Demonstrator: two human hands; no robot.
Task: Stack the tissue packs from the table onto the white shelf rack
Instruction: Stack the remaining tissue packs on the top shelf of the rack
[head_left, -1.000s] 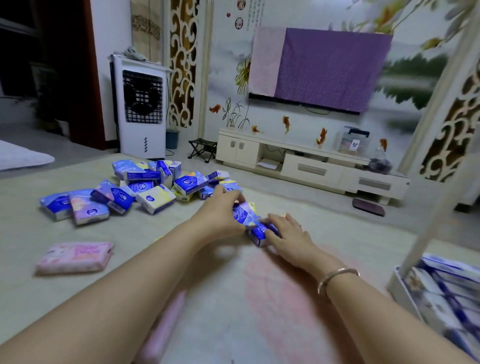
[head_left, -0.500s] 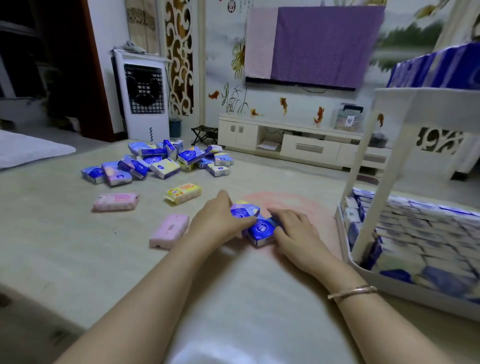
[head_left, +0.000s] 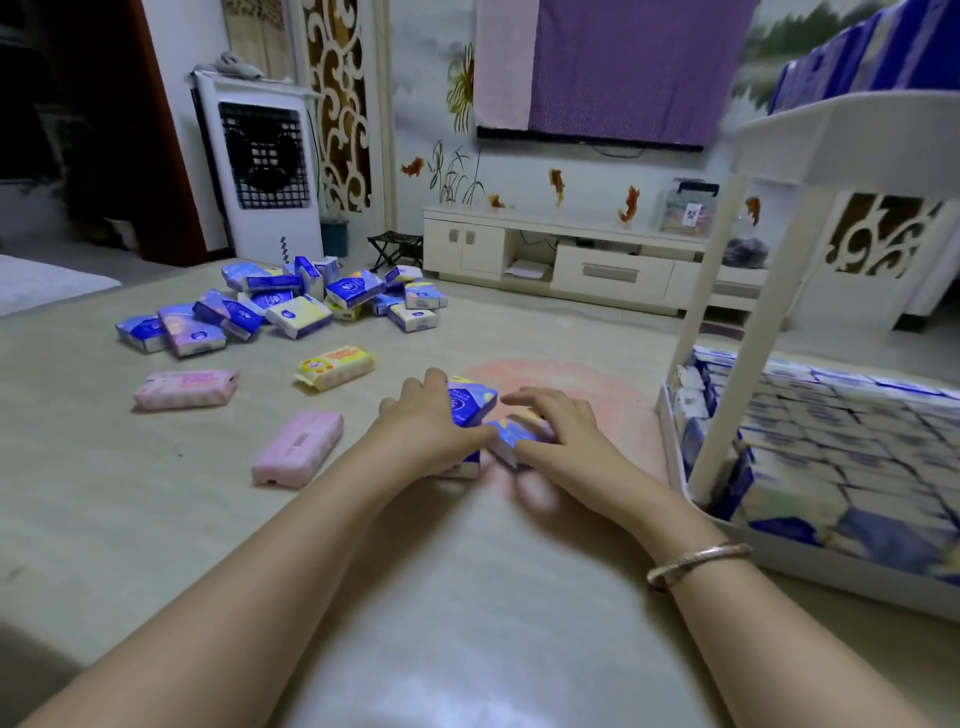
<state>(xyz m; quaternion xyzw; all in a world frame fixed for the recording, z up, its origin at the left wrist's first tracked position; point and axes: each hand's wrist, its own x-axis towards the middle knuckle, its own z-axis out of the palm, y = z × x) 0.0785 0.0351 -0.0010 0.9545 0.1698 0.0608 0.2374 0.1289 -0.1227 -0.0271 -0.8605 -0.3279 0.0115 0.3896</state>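
Note:
My left hand (head_left: 426, 426) grips a blue tissue pack (head_left: 470, 404) at the middle of the table (head_left: 104, 519), with another pack under its palm. Right beside it, my right hand (head_left: 558, 431) holds a second blue pack (head_left: 511, 432) with curled fingers. The two packs touch each other. A heap of blue and white tissue packs (head_left: 291, 306) lies farther back on the left. The white shelf rack (head_left: 737, 322) stands at the right; its lower tray is filled with rows of blue packs (head_left: 841, 447), and more packs sit on its upper tier (head_left: 872, 57).
Two pink packs (head_left: 298, 454) (head_left: 184, 387) and a yellow pack (head_left: 335, 366) lie loose on the table left of my hands. Behind the table stand a white air cooler (head_left: 260, 166) and a low TV cabinet (head_left: 571, 254).
My view has swung right and nearer, bringing the shelf rack into sight. Both hands have drawn the blue packs together toward me and tightened on them.

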